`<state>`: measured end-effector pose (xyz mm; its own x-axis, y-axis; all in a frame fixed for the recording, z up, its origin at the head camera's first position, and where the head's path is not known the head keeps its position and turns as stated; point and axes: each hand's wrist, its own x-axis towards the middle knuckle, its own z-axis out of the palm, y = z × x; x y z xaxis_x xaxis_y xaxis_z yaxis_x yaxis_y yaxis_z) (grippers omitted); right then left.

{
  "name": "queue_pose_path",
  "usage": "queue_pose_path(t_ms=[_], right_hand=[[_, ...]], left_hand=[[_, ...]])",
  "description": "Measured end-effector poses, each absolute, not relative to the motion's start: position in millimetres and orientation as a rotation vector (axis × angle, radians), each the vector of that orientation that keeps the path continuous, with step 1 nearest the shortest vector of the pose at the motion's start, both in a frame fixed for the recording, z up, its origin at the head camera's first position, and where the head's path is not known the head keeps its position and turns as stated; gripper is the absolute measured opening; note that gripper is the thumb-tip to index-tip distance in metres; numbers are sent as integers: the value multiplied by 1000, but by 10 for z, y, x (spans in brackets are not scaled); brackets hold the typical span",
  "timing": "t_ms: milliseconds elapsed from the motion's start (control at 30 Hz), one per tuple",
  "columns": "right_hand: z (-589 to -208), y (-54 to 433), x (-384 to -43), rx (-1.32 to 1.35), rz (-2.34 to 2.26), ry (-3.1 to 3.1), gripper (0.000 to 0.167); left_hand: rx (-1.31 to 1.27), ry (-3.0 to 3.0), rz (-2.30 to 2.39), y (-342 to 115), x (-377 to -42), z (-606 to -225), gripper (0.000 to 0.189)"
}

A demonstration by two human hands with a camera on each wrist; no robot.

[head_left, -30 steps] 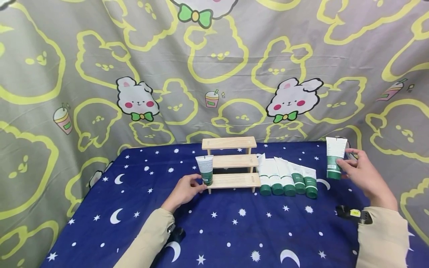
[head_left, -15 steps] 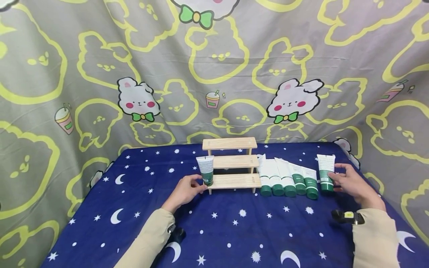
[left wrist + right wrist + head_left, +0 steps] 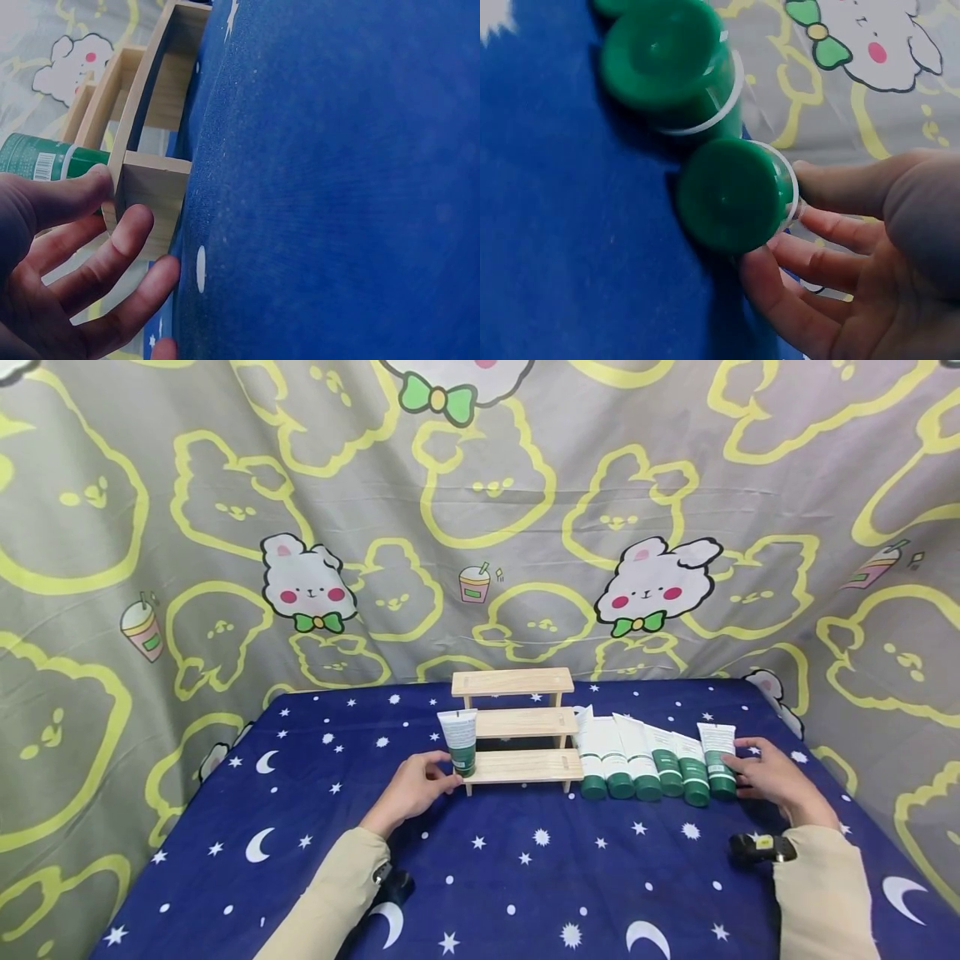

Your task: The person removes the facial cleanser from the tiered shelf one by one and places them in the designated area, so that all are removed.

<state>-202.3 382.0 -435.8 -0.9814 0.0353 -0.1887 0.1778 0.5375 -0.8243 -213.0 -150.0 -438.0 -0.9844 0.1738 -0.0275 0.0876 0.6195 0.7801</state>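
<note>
On the left end of the lowest step of a three-step wooden riser [image 3: 528,766] stands a white and green squeeze tube [image 3: 461,739], cap down. My left hand [image 3: 417,787] holds it low by its green cap, thumb and a finger at its sides, the other fingers loosely bent beside the step. My right hand [image 3: 776,778] grips another squeeze tube [image 3: 717,756] between thumb and fingers, cap downward, at the right end of a row of similar tubes [image 3: 645,760]. In the right wrist view its round green cap [image 3: 731,196] is close to the neighbouring cap [image 3: 660,56].
The row of several tubes leans beside the riser's right side. A dark blue cloth [image 3: 480,893] with white stars and moons covers the table. Behind it hangs a grey curtain [image 3: 525,502] with yellow outlines and rabbit faces.
My right hand has moved left and down with its tube, bringing it beside the row. The left hand and its tube have stayed in place.
</note>
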Motion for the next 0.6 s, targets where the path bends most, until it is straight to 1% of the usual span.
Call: queue_pose_path(t_ms=[167, 367, 600], right_hand=[[-4347, 3794, -2034, 216, -1314, 2667, 63], [-4361, 3796, -2027, 228, -1299, 2671, 63], [-4302, 3794, -2012, 237, -1254, 2673, 68]], left_hand=[[222, 2742, 1316, -1502, -2126, -4385, 34], [218, 2738, 1312, -1502, -2130, -4388, 33], [229, 2745, 1313, -1500, -2129, -4381, 33]])
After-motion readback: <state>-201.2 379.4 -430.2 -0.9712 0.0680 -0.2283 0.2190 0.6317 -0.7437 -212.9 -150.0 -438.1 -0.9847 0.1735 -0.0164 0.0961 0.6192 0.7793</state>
